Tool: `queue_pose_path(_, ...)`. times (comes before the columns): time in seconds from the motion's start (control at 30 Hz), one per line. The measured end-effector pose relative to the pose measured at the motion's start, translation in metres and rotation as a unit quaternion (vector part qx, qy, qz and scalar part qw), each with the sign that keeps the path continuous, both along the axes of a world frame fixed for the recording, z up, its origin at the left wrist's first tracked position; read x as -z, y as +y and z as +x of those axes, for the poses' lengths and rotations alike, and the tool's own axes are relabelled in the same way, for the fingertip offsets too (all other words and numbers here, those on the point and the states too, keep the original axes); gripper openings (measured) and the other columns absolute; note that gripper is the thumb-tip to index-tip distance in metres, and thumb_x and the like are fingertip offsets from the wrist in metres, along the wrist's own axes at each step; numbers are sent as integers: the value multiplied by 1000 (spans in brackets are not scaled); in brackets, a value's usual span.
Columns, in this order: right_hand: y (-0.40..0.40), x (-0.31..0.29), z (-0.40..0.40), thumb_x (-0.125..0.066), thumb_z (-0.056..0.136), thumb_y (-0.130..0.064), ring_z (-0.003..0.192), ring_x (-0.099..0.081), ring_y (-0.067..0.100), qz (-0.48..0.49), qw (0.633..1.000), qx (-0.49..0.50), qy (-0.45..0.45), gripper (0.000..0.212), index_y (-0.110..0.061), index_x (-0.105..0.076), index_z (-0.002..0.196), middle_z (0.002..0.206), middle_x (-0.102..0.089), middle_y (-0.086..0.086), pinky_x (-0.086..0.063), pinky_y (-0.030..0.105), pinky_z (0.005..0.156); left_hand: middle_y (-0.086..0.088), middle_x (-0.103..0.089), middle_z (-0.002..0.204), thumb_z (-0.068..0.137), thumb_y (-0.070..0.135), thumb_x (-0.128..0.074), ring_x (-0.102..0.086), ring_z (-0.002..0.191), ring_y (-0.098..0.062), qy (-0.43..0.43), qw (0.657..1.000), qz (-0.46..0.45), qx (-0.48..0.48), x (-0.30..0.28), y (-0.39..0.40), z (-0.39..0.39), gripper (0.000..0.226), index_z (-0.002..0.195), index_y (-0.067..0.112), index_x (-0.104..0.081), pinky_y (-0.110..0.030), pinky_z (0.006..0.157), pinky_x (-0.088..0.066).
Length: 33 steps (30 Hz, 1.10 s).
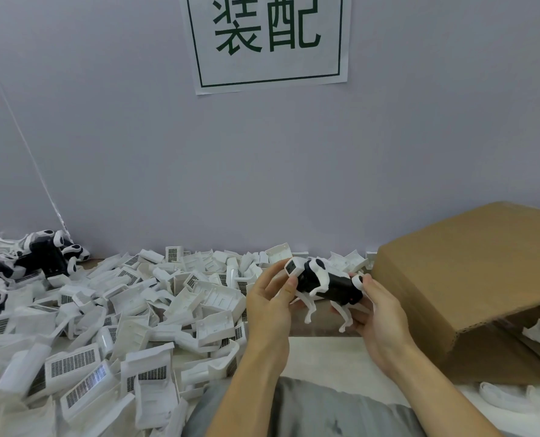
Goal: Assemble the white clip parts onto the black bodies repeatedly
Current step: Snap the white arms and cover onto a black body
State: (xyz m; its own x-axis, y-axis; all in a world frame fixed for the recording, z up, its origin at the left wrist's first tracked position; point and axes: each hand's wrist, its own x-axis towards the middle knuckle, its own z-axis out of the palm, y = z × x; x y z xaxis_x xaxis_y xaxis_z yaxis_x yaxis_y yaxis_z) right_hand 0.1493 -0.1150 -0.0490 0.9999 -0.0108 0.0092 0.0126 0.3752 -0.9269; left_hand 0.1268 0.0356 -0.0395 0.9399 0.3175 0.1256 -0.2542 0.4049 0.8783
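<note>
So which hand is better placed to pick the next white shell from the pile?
The left hand, probably. The pile of white shells lies on its side, while the right hand grips the black-and-white toy dog beside the cardboard box.

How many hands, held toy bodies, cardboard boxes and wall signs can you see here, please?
Hands: 2, left hand, right hand
Held black body with white parts: 1
Cardboard box: 1
Wall sign: 1
Total: 5

A plain pale lavender wall (pixel 136 137) fills the background, evenly lit. A white paper sign (pixel 267 42) with green Chinese characters hangs on it.
</note>
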Motion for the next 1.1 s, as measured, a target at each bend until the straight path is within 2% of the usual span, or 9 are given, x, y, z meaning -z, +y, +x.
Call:
queue_pose_path(0.1, -1, -3, -2, -46, 104, -27, 89, -68, 36, 2, 1000, 1, -21, 32, -12, -71, 115, 108, -72, 19, -50, 34, 51, 0, -79, 91, 98, 2, -61, -75, 77, -14, 14, 1000, -17, -11, 3, 2, 3, 27, 104, 25, -72, -23, 60, -57)
queue_pose_path(0.2, -1, -3, -4, -45, 103, -29, 65, -60, 28, 18, 999, -16, -28, 36, -6, -70, 115, 95, -66, 18, -47, 29, 44, 1, -77, 81, 97, 5, -64, -72, 66, -12, 29, 998, -38, -32, 4, 4, 5, 22, 107, 23, -72, -25, 58, -56)
queue_pose_path(0.3, -1, -2, -6, -38, 102, -49, 51, -49, 28, 19, 998, -66, -15, 52, -8, -68, 114, 90, -66, 18, -40, 32, 46, -3, -72, 76, 93, 9, -70, -66, 59, -13, 36, 997, -63, -41, 5, 5, 7, 12, 96, 20, -73, -34, 64, -59)
queue_pose_path(0.43, -2, 1, -5, -22, 99, -66, 42, -52, 30, -13, 995, -99, 5, 77, -8, -72, 102, 72, -64, 23, -33, 27, 43, -6, -70, 74, 94, 16, -71, -67, 55, -16, 66, 994, -60, -60, 5, 5, 7, 14, 85, 9, -62, -33, 56, -57)
queue_pose_path(0.57, 0, 0, -3, -27, 103, -58, 35, -47, 25, -31, 994, -102, 34, 68, -12, -72, 80, 55, -59, 19, -32, 25, 37, -9, -69, 81, 92, 18, -71, -68, 64, -21, 98, 992, -42, -67, 4, 5, 6, 17, 89, 6, -60, -32, 58, -56)
queue_pose_path(0.73, 0, 1, -3, -37, 103, -44, 43, -51, 25, -48, 985, -155, 64, 48, -6, -65, 96, 63, -63, 18, -35, 27, 39, -7, -69, 79, 94, 20, -70, -66, 62, -19, 110, 991, -44, -68, 2, 5, 5, 16, 93, 5, -64, -32, 59, -56)
queue_pose_path(0.87, 1, -3, -7, -51, 93, -35, 57, -59, 23, -25, 977, -208, 41, 39, -10, -78, 81, 75, -69, 15, -39, 29, 53, -2, -73, 73, 99, 28, -64, -69, 58, -16, 101, 989, -103, -25, 0, 5, 1, 22, 99, 7, -71, -29, 56, -57)
queue_pose_path(0.97, 0, -2, -5, -41, 104, -26, 66, -66, 20, -1, 983, -184, -8, 46, -12, -82, 89, 87, -74, 15, -46, 26, 54, -13, -78, 97, 105, 22, -52, -77, 79, -26, 95, 981, -163, 44, -2, 4, -1, 25, 113, 3, -65, -35, 70, -60)
queue_pose_path(1.1, -2, 4, 0, -59, 99, -26, 81, -67, 23, -37, 994, -92, -50, 27, -13, -69, 120, 101, -72, 10, -48, 33, 66, -13, -78, 106, 98, 12, -58, -77, 93, -26, 107, 991, -36, 66, 0, -2, 1, 22, 116, 3, -67, -35, 79, -56)
